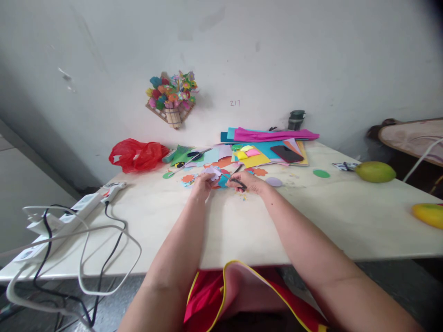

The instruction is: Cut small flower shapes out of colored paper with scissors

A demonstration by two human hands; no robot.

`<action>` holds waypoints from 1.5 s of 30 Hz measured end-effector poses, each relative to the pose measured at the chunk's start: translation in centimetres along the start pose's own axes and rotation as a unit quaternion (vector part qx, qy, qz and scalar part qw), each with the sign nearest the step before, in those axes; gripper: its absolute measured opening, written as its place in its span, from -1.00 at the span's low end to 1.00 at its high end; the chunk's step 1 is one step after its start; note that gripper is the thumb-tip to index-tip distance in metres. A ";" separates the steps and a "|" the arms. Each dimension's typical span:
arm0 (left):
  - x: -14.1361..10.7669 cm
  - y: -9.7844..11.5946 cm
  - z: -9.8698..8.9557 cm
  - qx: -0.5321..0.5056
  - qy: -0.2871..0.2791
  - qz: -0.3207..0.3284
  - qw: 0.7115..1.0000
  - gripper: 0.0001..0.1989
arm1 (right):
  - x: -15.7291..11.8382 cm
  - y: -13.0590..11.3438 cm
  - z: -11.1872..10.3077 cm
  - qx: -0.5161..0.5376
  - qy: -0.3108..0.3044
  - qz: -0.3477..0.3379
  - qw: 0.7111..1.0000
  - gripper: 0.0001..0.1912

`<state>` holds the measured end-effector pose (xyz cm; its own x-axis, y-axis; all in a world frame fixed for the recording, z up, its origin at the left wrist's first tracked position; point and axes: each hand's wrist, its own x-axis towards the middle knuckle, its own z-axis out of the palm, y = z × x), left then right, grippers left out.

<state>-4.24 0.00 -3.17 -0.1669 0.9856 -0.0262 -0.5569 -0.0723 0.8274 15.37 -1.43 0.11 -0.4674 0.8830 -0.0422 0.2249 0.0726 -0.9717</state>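
Note:
Above the middle of the table, my left hand (pixel 205 183) pinches a lilac paper piece (pixel 213 172) with a scalloped edge. My right hand (pixel 246 181) is closed round the dark handles of a pair of scissors (pixel 238 184). The scissors' blades point left to the lilac paper; whether they touch it is too small to tell. Below and behind the hands lie a blue paper piece (pixel 223 180) and orange scalloped shapes (pixel 260 172). A lilac paper circle (pixel 274 182) rests right of my right hand.
Coloured sheets (pixel 258 159) and a phone (pixel 287 153) lie at the back. A red plastic bag (pixel 138 156) is back left, a power strip (pixel 62 230) with cables front left. A green circle (pixel 321 173) and a mango (pixel 375 171) are on the right.

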 end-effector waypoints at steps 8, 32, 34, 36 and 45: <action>0.0 0.2 -0.2 0.012 -0.006 -0.023 1.000 -0.77 | 0.2 0.2 -0.2 -0.008 -0.013 -0.002 1.000 -0.67; -0.5 0.4 0.1 0.020 -0.028 -0.020 0.999 -0.74 | 0.8 1.1 -0.8 -0.010 -0.029 -0.002 1.000 -0.66; -0.5 0.5 0.1 0.020 -0.028 -0.023 0.999 -0.75 | 0.8 1.1 -0.8 -0.011 -0.030 -0.001 0.999 -0.66; -0.6 0.5 0.2 0.021 -0.022 -0.026 0.999 -0.77 | 0.7 1.0 -0.8 -0.013 -0.032 -0.001 0.999 -0.65; -1.1 0.8 0.6 0.025 -0.022 -0.045 0.998 -0.72 | 0.6 0.9 -0.8 -0.028 -0.034 0.002 0.999 -0.69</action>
<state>-3.97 -1.03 -2.15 -0.0821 0.9936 -0.0772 -0.5264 0.0226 0.8499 15.96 -0.51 -0.61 -0.5225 0.8503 -0.0635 0.2728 0.0961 -0.9573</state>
